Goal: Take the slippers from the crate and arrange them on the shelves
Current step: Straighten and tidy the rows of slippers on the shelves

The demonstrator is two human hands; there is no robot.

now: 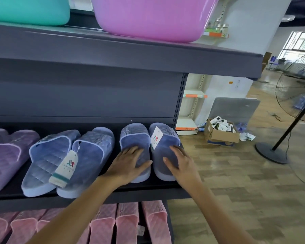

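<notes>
The person is at the placing step: a blue pair sits at the right end of the middle shelf [148, 186], and both hands are laid flat on it, squaring it up. The left hand [128, 164] rests palm-down on the left blue slipper [133, 138], fingers spread and slack, gripping nothing. The right hand [180, 161] lies the same way on the right blue slipper [165, 138], just near of its paper tag [156, 139]. Fingers cover the heels; the toes point far, toward the back panel. Another blue pair [67, 159] lies to the left, purple slippers [5, 155] beyond, pink ones [125, 224] on the shelf below. Next, I'd judge, the hands lift off and fetch more; the crate isn't in sight.
</notes>
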